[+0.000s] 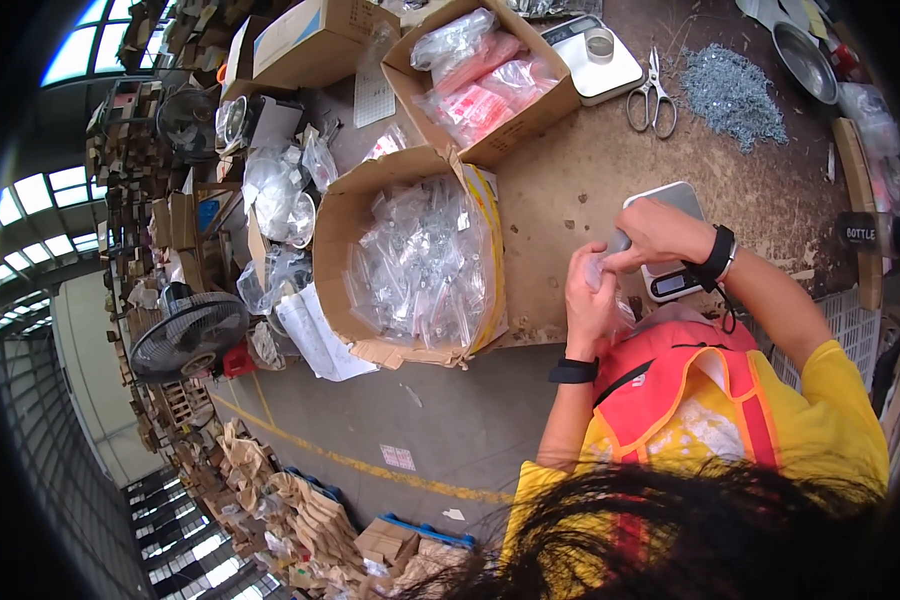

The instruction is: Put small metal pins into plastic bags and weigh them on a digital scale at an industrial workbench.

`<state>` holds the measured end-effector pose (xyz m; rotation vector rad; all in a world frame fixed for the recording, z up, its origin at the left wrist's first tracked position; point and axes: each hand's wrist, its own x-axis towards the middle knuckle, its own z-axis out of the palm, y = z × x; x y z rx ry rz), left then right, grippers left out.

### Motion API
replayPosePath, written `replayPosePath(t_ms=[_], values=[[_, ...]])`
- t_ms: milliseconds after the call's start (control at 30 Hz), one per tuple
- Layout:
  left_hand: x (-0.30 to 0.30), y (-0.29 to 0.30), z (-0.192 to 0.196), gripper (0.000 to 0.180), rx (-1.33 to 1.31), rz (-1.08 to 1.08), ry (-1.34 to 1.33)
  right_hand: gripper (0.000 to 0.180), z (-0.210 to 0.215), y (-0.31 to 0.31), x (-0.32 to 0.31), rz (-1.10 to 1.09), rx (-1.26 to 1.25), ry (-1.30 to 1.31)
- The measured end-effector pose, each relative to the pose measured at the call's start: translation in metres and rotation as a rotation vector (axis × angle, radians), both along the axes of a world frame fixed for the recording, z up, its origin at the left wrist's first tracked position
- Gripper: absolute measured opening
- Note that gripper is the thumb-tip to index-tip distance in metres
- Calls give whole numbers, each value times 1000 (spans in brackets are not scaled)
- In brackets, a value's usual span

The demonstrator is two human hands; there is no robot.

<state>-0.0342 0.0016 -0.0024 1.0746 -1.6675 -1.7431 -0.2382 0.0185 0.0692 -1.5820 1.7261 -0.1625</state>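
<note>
Head view, only one. Left hand (592, 302) closed on a clear plastic bag (595, 271), fingers bunched round it; lower part of the bag hangs by the palm, near the apron front. Right hand (658, 232) closed too, fingertips pinching a small grey item (620, 242) at the bag's upper end. Item too small and covered to identify. Hands nearly meet, right one a bit farther out over the counter (560, 190), left one nearer the body.

Key relation: bag sits between the two hands, mostly in the left; its upper end points toward the right fingertips, so the right hand is nearer that end. Long axis seems to run from there down toward the apron, but it is crumpled and half covered, can't be sure. Can't tell if its mouth is open.

Near scale (667, 283) lies under and beyond the right hand, partly hidden. Pile of small grey parts (735, 97) farther out, to the right; scissors (654, 105) left of the pile, by the far scale (620, 72) with a small round dish (599, 43) on it. Open carton (332, 240) of clear filled bags (420, 265) to the left, well apart from the left hand. Second carton (526, 122) behind it, red-marked bags (475, 95) inside. Metal bowl (805, 62) at far right.
</note>
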Motion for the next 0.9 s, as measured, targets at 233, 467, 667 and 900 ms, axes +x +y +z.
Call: replayPosePath(t_ms=[233, 467, 667, 900], values=[[16, -12, -30, 31, 174, 82, -64, 56, -30, 72, -82, -574, -257, -35], [11, -14, -21, 12, 227, 98, -70, 53, -103, 169, -201, -1035, -193, 289], [0, -17, -11, 7, 211, 73, -113, 60, -137, 108, -235, -1212, -346, 352], [9, -9, -9, 21, 200, 175, -63, 58, -173, 127, -215, -1352, -636, 96]])
